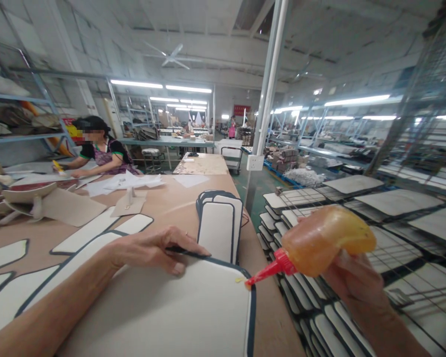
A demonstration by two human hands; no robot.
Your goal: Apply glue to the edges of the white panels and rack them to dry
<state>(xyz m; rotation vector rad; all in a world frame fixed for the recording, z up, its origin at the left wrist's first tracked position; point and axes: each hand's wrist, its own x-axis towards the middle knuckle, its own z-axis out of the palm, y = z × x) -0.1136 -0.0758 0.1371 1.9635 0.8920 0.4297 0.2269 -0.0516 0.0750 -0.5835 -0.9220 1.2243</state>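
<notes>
A large off-white panel with a dark edge fills the near part of the view. My left hand grips its far edge, thumb on the pale face and fingers over the dark rim. In my right hand is a squeeze bottle of amber liquid, tipped down to the left. Its red nozzle meets the panel's right corner. A small yellow blob lies on the panel beside the tip. Just beyond stands a stack of smaller dark-edged panels.
More pale panels and beige pieces lie to the left on the brown table. At right, wire racks hold many panels. A metal post rises past the table's edge. Across the table a co-worker holds a yellow tool.
</notes>
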